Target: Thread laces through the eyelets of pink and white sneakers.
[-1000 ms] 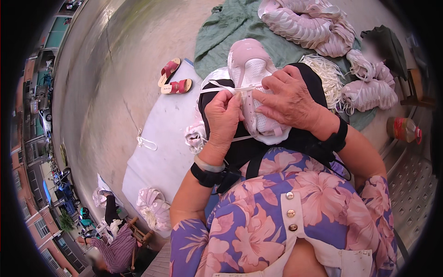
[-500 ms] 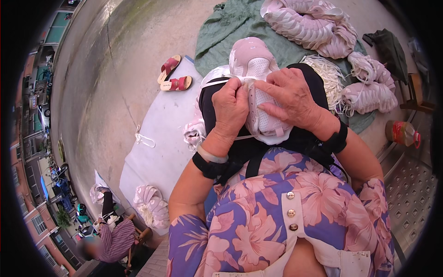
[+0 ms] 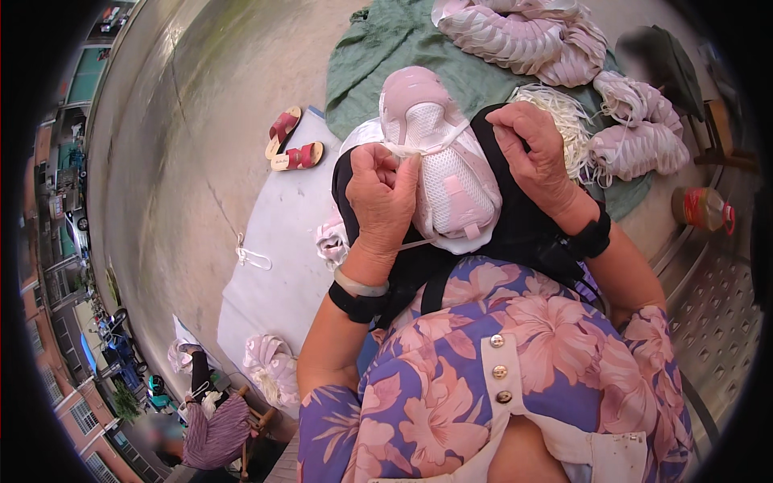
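On my lap lies a pink and white shoe upper [image 3: 460, 189] with a mesh tongue, its toe pointing away from me. A white shoelace [image 3: 441, 146] crosses it near the toe end. My left hand [image 3: 382, 193] is closed at the upper's left edge, thumb and bent fingers pinching it beside the lace. Off the right side, my right hand [image 3: 531, 153] is raised with thumb and forefinger pinched together, and the lace runs up toward those fingertips. Its far end is too fine to make out.
Bundled shoe uppers [image 3: 523, 40] and a heap of white laces [image 3: 555, 121] lie on a green cloth [image 3: 386, 56]. Red sandals [image 3: 296, 155] rest beside a pale sheet [image 3: 274, 217]. A plastic bottle [image 3: 699, 208] stands right. Another person [image 3: 213, 427] sits lower left.
My right hand has moved off the upper, rightward and slightly away. The lace loop that stuck out to the left is drawn in and now lies across the upper.
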Demonstrator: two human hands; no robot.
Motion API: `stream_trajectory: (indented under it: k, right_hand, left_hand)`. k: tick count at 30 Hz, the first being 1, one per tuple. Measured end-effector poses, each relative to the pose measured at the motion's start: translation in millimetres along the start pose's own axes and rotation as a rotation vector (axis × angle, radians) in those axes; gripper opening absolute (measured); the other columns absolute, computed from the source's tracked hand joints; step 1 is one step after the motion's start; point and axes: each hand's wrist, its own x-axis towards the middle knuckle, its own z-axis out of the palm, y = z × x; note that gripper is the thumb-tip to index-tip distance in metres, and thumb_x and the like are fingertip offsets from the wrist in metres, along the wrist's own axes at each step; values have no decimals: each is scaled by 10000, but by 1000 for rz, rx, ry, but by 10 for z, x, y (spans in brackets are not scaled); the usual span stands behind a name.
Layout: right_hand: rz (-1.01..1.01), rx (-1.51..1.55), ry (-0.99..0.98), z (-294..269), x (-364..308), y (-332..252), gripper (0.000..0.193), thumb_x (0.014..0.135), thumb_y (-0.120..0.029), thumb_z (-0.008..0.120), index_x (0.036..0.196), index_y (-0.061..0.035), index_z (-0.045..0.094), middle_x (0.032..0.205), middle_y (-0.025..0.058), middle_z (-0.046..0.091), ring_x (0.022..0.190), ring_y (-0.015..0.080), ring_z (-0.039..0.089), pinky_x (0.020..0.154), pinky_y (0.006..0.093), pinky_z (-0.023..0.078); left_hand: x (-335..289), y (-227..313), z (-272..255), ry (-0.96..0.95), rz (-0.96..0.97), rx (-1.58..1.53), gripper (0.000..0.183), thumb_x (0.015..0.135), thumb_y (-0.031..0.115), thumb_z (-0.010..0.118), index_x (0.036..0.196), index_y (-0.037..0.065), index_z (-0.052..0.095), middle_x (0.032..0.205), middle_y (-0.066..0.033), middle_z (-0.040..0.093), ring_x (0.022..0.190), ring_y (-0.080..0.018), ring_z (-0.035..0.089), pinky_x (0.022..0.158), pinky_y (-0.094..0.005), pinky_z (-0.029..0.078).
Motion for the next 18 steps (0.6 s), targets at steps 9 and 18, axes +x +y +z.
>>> stream_trajectory:
  k: [9, 18]
  right_hand:
    - [-150, -91, -226, 81, 13, 161, 210, 688, -61, 648, 896, -86, 633, 862, 59, 613, 830, 259, 584, 711, 371, 418]
    - [-157, 59, -249, 267, 67, -237, 198, 661, -104, 663, 856, -93, 634, 883, 52, 580, 876, 252, 558, 780, 367, 402]
  left_hand:
    - [-147, 90, -106, -112, 331, 432, 469, 719, 167, 768, 1113, 12, 567, 843, -56, 601, 656, -124, 528, 566, -249, 453]
    - [-160, 169, -135, -182, 245, 458, 502, 762, 136, 720, 1192, -23, 514, 905, -104, 641, 722, -177, 605, 628, -278, 490]
